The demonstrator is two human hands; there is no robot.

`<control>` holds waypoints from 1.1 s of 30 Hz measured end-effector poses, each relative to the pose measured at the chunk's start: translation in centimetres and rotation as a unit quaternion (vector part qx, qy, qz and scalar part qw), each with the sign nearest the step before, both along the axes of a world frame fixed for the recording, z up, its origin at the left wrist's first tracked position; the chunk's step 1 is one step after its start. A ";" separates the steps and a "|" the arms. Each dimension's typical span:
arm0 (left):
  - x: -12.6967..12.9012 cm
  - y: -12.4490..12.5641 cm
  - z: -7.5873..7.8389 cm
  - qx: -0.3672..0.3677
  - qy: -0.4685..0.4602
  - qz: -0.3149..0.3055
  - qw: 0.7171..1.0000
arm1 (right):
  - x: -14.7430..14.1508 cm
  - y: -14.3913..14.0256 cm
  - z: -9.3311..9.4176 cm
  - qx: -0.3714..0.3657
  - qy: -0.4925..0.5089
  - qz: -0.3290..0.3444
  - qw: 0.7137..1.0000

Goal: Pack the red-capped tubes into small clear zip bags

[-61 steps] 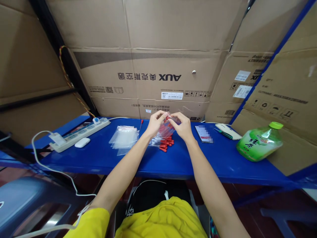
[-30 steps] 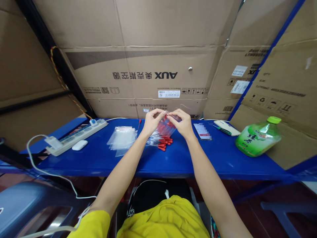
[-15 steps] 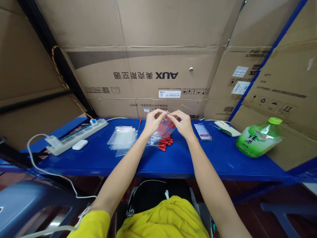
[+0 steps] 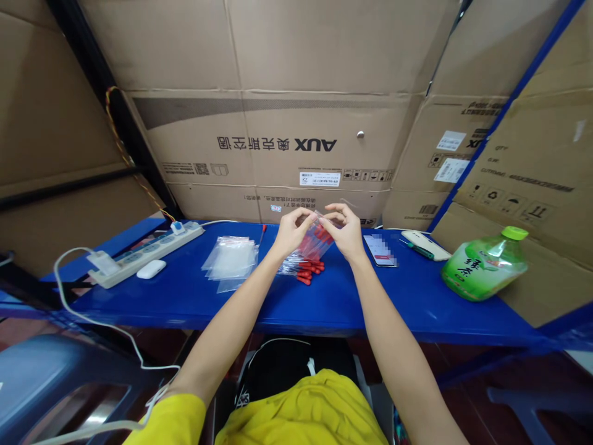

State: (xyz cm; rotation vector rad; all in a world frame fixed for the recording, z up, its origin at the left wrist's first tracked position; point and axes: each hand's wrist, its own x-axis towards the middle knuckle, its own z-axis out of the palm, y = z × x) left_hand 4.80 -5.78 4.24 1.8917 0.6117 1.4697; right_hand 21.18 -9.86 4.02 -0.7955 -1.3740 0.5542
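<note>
Nearest, a yellow shirt [image 4: 301,408] fills the bottom edge, and both bare forearms reach away over the near lip of the blue shelf [image 4: 324,303]. Above the shelf's middle, the left hand [image 4: 290,233] and right hand [image 4: 346,232] meet, each pinching the top edge of a small clear bag [image 4: 317,238] with red pieces inside; thumbs and forefingers are closed on the plastic, the other fingers curled loosely. The bag hangs tilted between them, clear of the shelf. Compared with half a second ago, the right hand sits a little higher with its fingers more raised, and the bag's mouth looks pulled slightly wider; the left hand's grip is much as before.

Just beneath the bag, loose red pieces [image 4: 309,272] lie in a heap on the shelf. Left of them rests a stack of empty clear bags [image 4: 230,259], then a white mouse [image 4: 152,268] and a power strip [image 4: 148,252] farther left. Right of the hands lie a phone [image 4: 380,250], a white case [image 4: 426,245] and, near the right end, a green bottle [image 4: 484,266] on its side. None of these has shifted on the shelf. Farthest back, cardboard boxes [image 4: 287,148] wall in the shelf.
</note>
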 end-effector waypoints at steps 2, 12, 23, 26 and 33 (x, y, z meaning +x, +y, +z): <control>0.1 -0.1 0.0 0.000 -0.007 -0.005 1.000 | -0.1 -0.1 0.1 -0.003 -0.001 0.001 1.000; 0.4 -0.9 0.3 0.040 -0.005 0.024 0.999 | 0.0 -0.3 0.2 -0.022 -0.044 -0.019 0.999; -0.1 -0.7 0.5 0.019 -0.028 0.016 0.999 | 0.0 -0.6 0.4 -0.018 -0.071 -0.017 0.997; -0.2 -0.6 0.6 -0.007 -0.052 0.008 0.999 | 0.2 -0.5 0.3 -0.016 -0.077 -0.024 0.997; -0.2 -0.5 0.6 -0.010 -0.010 -0.067 0.998 | 0.3 -0.6 0.3 -0.004 -0.111 -0.047 0.993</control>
